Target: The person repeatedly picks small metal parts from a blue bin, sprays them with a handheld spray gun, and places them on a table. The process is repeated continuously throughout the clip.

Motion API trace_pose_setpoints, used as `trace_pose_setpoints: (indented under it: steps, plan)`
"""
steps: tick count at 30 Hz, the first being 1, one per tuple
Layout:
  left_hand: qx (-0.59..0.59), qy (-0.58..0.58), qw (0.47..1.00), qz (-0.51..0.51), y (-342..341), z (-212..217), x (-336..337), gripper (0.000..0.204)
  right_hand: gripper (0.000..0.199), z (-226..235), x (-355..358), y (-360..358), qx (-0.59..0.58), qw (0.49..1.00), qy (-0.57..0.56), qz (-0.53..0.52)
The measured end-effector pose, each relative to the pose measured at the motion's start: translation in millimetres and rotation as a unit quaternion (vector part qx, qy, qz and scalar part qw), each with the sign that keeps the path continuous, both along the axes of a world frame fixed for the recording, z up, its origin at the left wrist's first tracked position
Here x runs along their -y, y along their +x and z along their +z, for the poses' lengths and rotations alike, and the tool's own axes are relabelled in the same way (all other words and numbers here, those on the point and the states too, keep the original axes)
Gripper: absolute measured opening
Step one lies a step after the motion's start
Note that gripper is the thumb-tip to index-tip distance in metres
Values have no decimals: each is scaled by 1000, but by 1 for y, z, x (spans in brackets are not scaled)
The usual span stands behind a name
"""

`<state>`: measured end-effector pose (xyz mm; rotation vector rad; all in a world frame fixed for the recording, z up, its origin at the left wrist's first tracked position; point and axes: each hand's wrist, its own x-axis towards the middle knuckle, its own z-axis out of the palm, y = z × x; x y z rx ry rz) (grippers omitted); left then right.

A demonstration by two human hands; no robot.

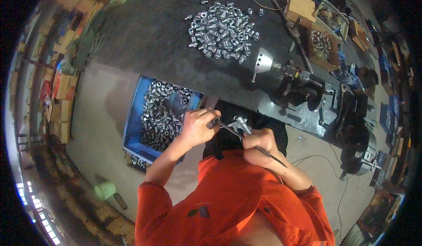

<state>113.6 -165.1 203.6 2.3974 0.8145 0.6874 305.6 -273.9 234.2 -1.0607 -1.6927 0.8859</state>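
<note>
In front of my lap, my right hand (261,146) is wrapped round a silver air blow gun (241,124). A dark hose (273,157) trails from below that fist. The gun's thin nozzle points left and ends at my left hand (200,126). My left fingers are closed in a pinch round a small dark-looking metal fitting (215,121), mostly covered by the fingers. Just left of this hand, a blue bin (132,114) holds many loose metal fittings (160,114). Up on the dark workbench (145,35) lies a heap of shiny metal fittings (224,28).
A bench fixture with a silver cone-shaped head (263,61) and a crank stands at the right of the bench. Behind it are a wooden box of small parts (323,44) and a cardboard box (300,6). Cables lie on the floor at right; shelves line the left.
</note>
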Motion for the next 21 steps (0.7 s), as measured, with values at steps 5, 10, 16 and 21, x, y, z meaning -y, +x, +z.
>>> trace_pose_setpoints:
  steps: [5, 10, 16, 21]
  plan:
    - [-4, -10, 1000, -12, 12, -7, 1, 26, 19, -22, -14, -19, 68, 997, 31, -2]
    - [-64, 25, 996, 50, 3, -14, -39, 20, 22, -13, 8, -6, 130, 979, 144, -57]
    - [-49, 2, 993, 106, 55, -9, -139, 25, 22, -7, 20, 6, 60, 988, 104, -92]
    - [163, -155, 967, 122, 77, -1, -220, 41, 20, -17, 21, -5, 59, 988, 80, -116]
